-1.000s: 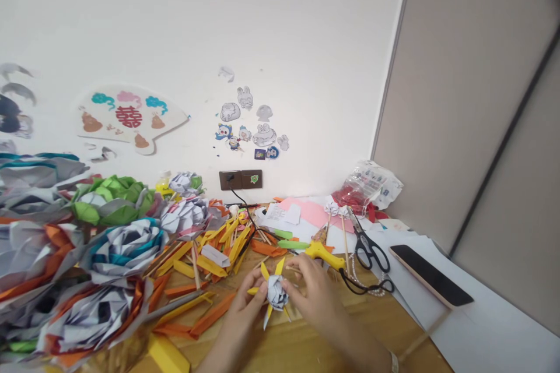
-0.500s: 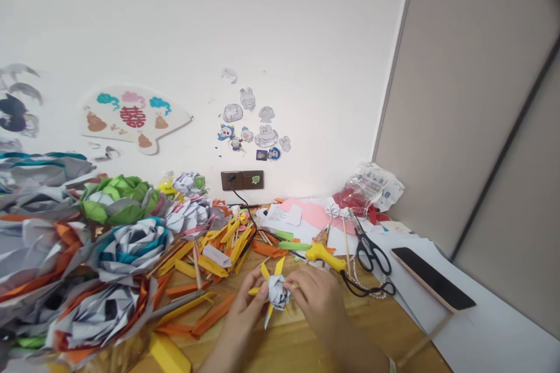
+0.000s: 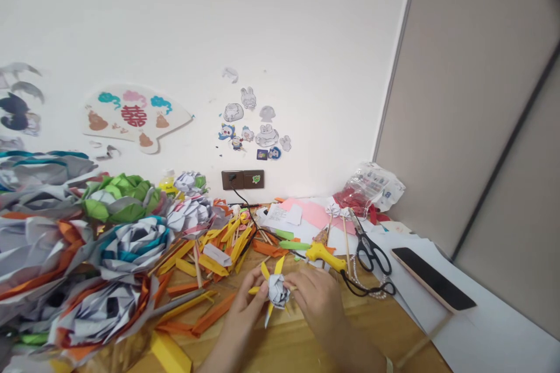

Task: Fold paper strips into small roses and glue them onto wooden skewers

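Between my hands, above the wooden table [image 3: 280, 349], is a small paper flower [image 3: 277, 291] with a folded white middle and yellow pointed petals spreading around it. My left hand [image 3: 248, 298] grips its left side, the thumb lying against the white folds. On the other side, my right hand [image 3: 315, 296] pinches a yellow petal at the flower's right edge. The fingers of both hands are closed, and some fingertips are hidden behind the flower. Just beyond my right hand lies a yellow hot glue gun [image 3: 324, 255].
Large paper flowers [image 3: 131, 245] crowd the left side. Folded orange and yellow paper strips [image 3: 210, 256] lie in front of them. Black-handled scissors [image 3: 373, 253], a phone [image 3: 433, 277] and white paper sheets [image 3: 490, 332] are on the right. A power cord runs to the wall socket [image 3: 242, 179].
Almost nothing differs. My right fingers have shifted slightly at the flower's right edge, and the view has moved a touch.
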`<state>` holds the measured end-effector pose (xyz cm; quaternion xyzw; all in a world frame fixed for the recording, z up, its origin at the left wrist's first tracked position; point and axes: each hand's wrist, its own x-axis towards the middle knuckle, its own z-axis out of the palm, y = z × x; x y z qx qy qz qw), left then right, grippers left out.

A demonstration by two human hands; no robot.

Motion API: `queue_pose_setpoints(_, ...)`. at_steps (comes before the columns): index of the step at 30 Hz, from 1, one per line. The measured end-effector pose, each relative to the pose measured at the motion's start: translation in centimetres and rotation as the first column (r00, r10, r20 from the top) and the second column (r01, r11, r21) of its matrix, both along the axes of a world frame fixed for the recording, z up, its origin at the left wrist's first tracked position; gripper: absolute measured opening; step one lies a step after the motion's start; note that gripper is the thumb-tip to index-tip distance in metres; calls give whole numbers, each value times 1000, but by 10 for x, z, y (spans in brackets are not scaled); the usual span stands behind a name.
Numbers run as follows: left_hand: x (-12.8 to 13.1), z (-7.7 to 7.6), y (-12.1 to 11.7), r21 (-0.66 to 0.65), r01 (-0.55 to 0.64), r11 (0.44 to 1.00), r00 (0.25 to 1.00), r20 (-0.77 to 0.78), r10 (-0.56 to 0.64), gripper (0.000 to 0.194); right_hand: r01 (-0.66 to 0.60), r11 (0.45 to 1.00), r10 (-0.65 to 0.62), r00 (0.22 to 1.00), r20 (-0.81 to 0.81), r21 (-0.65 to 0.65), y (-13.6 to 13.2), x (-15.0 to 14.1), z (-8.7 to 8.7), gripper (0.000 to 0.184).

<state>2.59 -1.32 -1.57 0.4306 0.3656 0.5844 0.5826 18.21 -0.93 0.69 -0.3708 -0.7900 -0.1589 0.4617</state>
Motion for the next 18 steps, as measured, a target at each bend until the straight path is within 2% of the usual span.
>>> queue_pose_setpoints(5, 0, -1, 1, 5, 9, 1000, 1000, 0, -9, 30, -10, 1000, 10, 1000, 7, -11, 0, 0, 1, 42)
queue_pose_setpoints(11, 0, 2, -2, -2, 8, 1000, 1000, -19, -8, 31, -4, 998, 1, 999, 44, 66, -1, -1, 3, 42)
queue_pose_setpoints(18, 1, 5, -3, 18, 5, 1000, 999, -36, -4, 31, 3, 996, -7, 999, 44, 90, -3, 0, 5, 40)
